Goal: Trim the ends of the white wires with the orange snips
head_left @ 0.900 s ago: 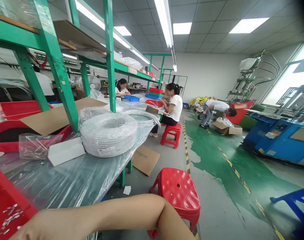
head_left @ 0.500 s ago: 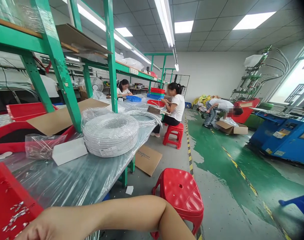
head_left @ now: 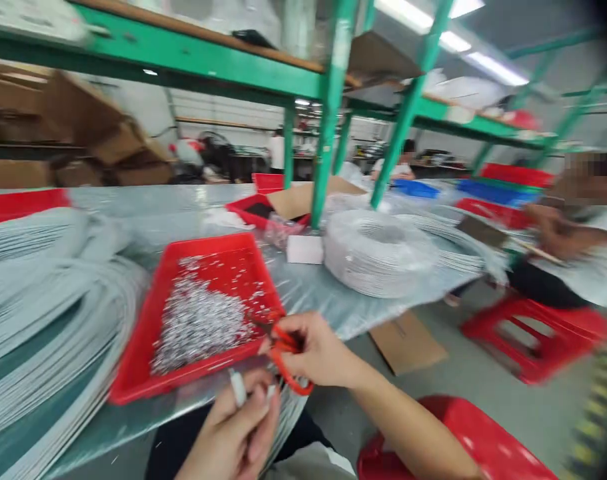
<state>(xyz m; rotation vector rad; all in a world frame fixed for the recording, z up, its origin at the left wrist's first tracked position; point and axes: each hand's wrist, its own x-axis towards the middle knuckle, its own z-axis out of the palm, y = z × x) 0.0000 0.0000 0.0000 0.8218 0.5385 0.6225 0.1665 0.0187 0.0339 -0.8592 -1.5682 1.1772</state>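
My right hand point(head_left: 317, 352) grips orange-handled scissors point(head_left: 285, 353) at the near edge of a red tray point(head_left: 150, 373). The tray holds a heap of small silvery cut pieces point(head_left: 198, 323). My left hand point(head_left: 238, 427) is low in front of me, pinching the end of white cable point(head_left: 237, 387) between its fingers, just below the scissors. The picture is blurred by motion.
Long bundles of white cable point(head_left: 43, 313) lie on the plastic-covered bench point(head_left: 173, 200) at the left. A white cable coil point(head_left: 378, 250) and small white box point(head_left: 304, 249) sit beyond the tray. Green shelf posts point(head_left: 328, 127) rise behind. A person point(head_left: 578, 247) sits at right on a red stool point(head_left: 538, 333).
The view has swung left and down from the aisle to the bench. Both hands, the scissors and the red tray of cut pieces have come into sight; before only my forearm showed.
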